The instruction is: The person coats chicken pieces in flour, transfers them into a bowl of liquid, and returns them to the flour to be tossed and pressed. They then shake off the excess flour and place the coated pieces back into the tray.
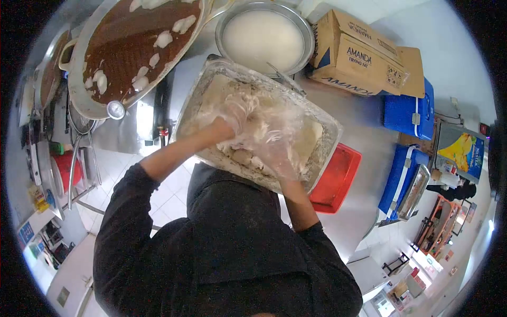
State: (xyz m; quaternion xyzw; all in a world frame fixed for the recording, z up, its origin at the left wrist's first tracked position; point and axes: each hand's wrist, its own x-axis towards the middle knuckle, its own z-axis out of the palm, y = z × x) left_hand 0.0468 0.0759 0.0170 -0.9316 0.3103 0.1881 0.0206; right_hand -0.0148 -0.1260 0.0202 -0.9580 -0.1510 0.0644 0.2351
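Note:
A big rectangular tub of pale flour sits at the table edge in front of me. My left hand is in the flour, in a clear plastic glove dusted white. Close beside it, my right hand, gloved too, is in the flour nearer to me. Motion and flour blur the fingers of both hands, so what they hold, if anything, is hidden. Lumpy flour-coated pieces lie along the near side of the tub.
A large pan of brown liquid with pale floating pieces and a dial thermometer stands left. Behind the tub is a metal bowl of whitish liquid. To the right are cardboard boxes, a red tray and blue coolers.

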